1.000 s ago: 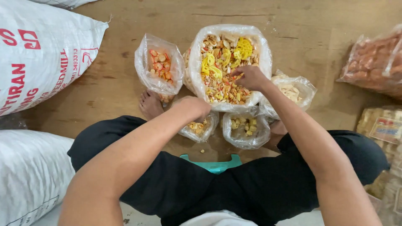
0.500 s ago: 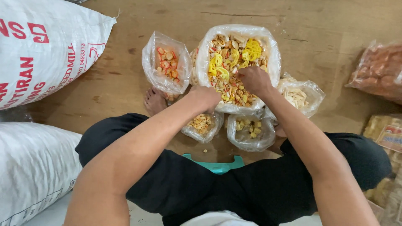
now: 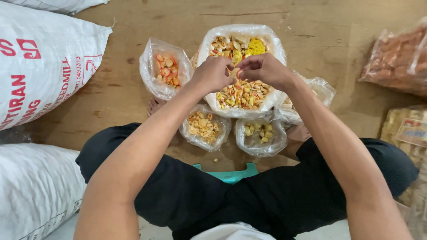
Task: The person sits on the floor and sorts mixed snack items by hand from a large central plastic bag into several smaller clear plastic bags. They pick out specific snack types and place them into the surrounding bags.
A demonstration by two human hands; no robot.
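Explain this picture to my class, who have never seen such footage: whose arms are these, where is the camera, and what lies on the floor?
There is no machine here. A person wears a camera on the head, so the one view looks down their own arms. They sit on a small teal stool on a wooden floor. The left hand and right hand meet above a large open bag of mixed crackers, pinching a small piece between the fingertips. Around it stand smaller clear bags: one with orange-red pieces, two with yellowish pieces. White woven sacks lie at the left, packed snack bags at the right.
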